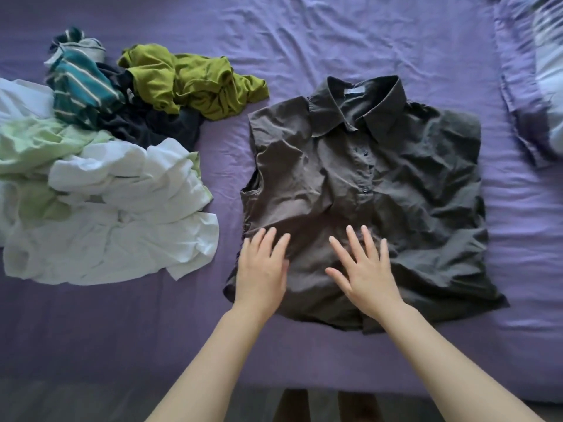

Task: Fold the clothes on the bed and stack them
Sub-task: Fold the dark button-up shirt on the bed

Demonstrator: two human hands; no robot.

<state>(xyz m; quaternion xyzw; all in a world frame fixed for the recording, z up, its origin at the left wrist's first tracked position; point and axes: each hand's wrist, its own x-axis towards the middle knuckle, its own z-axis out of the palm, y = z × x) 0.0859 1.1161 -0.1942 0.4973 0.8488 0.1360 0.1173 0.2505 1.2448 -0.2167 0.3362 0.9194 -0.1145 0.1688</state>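
1. Purple sheets cover the bed (380, 35), creased all over, with a pillow (548, 71) at the far right edge, too blurred to describe further.
2. Near the middle lies the dark grey shirt (396, 184), front up, collar away from the person, buttoned down the placket, its sleeves apparently tucked behind so the outline is roughly square.
3. The left hand (262, 269) rests flat on the shirt's lower left edge, fingers straight and close together, holding nothing.
4. The right hand (365, 269) lies flat on the lower middle of the shirt, fingers spread, also holding nothing.
5. The step looks like smoothing the cloth before the next fold. To do it well, I would press with flat palms and sweep outward from the placket toward the side edges, so the deep wrinkles on the right half are pushed out rather than trapped.
6. Keeping the hem straight and the sides parallel should give a tidy fold.
7. Well apart to the left waits the unfolded pile (100, 166): white, pale green, olive, navy and teal-striped pieces, heaped together.
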